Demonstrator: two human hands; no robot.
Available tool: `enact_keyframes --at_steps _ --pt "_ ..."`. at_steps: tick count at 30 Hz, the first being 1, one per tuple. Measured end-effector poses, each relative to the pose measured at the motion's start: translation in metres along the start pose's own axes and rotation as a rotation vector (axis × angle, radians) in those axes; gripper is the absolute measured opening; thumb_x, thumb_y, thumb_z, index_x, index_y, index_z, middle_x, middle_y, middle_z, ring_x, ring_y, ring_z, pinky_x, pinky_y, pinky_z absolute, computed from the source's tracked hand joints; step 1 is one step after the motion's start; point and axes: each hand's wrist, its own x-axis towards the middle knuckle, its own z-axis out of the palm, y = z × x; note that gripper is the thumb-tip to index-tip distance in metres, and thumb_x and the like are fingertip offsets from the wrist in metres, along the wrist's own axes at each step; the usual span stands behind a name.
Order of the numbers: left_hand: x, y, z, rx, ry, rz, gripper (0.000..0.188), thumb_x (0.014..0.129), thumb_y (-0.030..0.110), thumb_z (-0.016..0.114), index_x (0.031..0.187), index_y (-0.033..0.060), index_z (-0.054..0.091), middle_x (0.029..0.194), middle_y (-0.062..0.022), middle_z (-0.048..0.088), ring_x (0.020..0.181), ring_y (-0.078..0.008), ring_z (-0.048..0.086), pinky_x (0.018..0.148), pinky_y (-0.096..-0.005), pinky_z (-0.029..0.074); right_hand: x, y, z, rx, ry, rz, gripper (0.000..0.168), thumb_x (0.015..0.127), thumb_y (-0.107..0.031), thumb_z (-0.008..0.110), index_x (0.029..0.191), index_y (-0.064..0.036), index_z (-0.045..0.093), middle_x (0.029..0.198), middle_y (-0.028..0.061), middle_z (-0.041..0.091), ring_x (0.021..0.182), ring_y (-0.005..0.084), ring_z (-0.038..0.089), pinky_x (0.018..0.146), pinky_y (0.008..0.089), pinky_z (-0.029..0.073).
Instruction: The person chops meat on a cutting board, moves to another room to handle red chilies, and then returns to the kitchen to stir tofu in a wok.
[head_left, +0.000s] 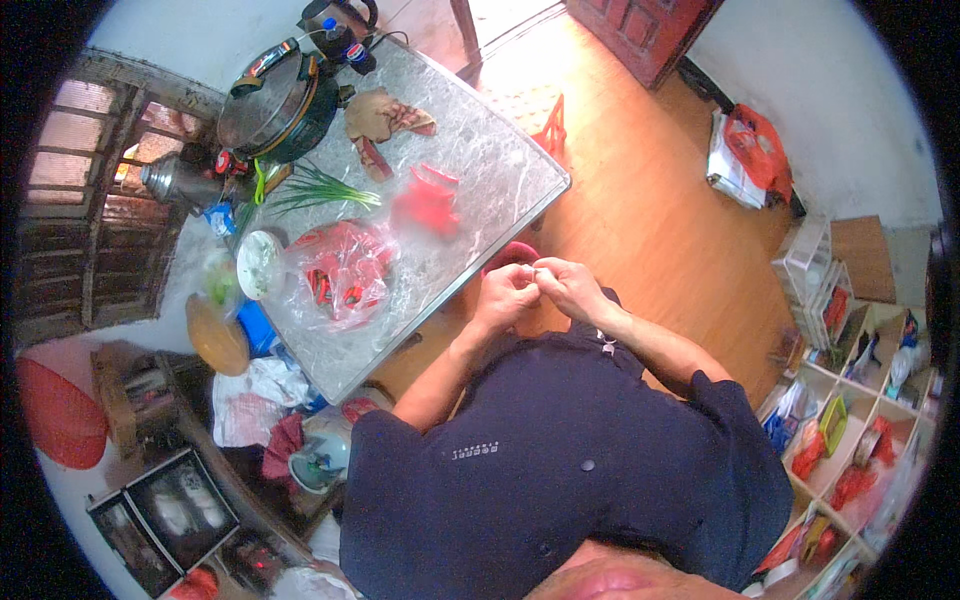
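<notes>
My left hand and my right hand meet in front of my body, just past the table edge. Their fingertips pinch a small pale piece, too small to identify and partly covered by the fingers. Beneath them is a pink-red bin or basin, mostly hidden by my hands. On the grey marble-patterned table, a red plastic bag is nearest to my hands. Farther left sits an open clear-and-red plastic bag with red peppers inside.
Green onions, a white bowl with green bits, a crumpled cloth and a lidded electric pan rest on the table. A cola bottle stands behind. Shelving is at right; a red door is ahead.
</notes>
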Motion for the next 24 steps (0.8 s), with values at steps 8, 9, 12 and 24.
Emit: enact_keyframes --at_steps 8,9,12,24 --pt "0.109 0.065 0.089 -0.008 0.145 -0.037 0.012 0.078 0.008 0.067 0.086 -0.0020 0.063 0.078 -0.0066 0.065 0.067 -0.0112 0.062 0.059 -0.0247 0.051 0.080 0.033 -0.145 0.186 -0.203 0.062 0.028 0.092 -0.022 0.052 0.104 0.000 0.061 0.079 0.0008 0.062 0.072 0.0077 0.055 0.063 0.0220 0.045" --pt "0.127 0.060 0.105 -0.062 0.170 -0.002 0.012 0.078 0.008 0.066 0.085 -0.0018 0.063 0.078 -0.0071 0.065 0.067 -0.0118 0.062 0.059 -0.0250 0.051 0.086 0.035 -0.166 0.213 -0.204 0.111 0.028 0.092 -0.022 0.051 0.104 0.001 0.062 0.080 0.0012 0.063 0.073 0.0081 0.056 0.063 0.0220 0.046" --pt "0.178 0.086 0.153 -0.063 0.230 -0.020 0.012 0.078 0.010 0.063 0.082 -0.0018 0.063 0.070 -0.0068 0.064 0.059 -0.0110 0.060 0.050 -0.0260 0.048 0.111 0.033 -0.238 -0.009 -0.202 0.032 0.028 0.092 -0.022 0.051 0.104 0.001 0.062 0.082 0.0018 0.065 0.074 0.0106 0.060 0.065 0.0232 0.047" --pt "0.438 0.147 0.164 0.050 0.322 0.132 0.014 0.084 0.006 0.058 0.094 -0.0017 0.063 0.082 -0.0013 0.063 0.075 -0.0082 0.058 0.066 -0.0244 0.050 0.343 0.018 -0.403 -0.216 -0.237 -0.168 0.022 0.089 -0.024 0.053 0.101 -0.007 0.060 0.082 0.0157 0.065 0.076 0.0274 0.065 0.071 0.0343 0.051"
